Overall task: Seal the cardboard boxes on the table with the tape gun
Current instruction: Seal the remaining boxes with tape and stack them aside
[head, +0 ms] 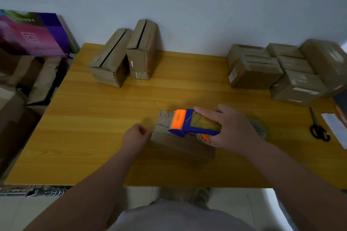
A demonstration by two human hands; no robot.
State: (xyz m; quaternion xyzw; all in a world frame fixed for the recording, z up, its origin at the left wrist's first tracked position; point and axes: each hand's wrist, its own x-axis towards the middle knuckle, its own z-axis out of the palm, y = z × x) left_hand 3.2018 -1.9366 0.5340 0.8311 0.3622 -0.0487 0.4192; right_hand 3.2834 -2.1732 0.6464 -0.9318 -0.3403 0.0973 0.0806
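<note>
Box: a flat cardboard box (180, 144) lies in the middle of the worktop (84, 137), nearer the front edge than the back; its flaps are down, with a seam running along the top.
Inside the box: hidden by the closed flaps.
Tape gun: a blue and orange tape gun (189, 124) sits on top of the box over the seam, its orange end towards the box's left end and a roll of tape in its body.
Right hand: the right hand (234, 129) grips the tape gun from the right, fingers laid over the roll and the thumb under it.
Left hand: the left hand (136, 137) holds the box's left end with curled fingers.
Far pair: two tall boxes (110, 58) stand touching at the back edge, left of centre; each shows a dark open gap between its top flaps, and nothing inside can be seen.
Stack: a cluster of boxes (281, 69) fills the back right corner, shut, some with a shine of tape.
Scissors: black-handled scissors (317, 127) lie near the right edge.
Paper: a white sheet (336, 127) lies at the right edge, just beside the scissors.
Grey patch: something grey (259, 127) lies behind the right hand, too blurred to tell.
Off the worktop: a purple carton (33, 33) sits to the left, beyond the left edge.
</note>
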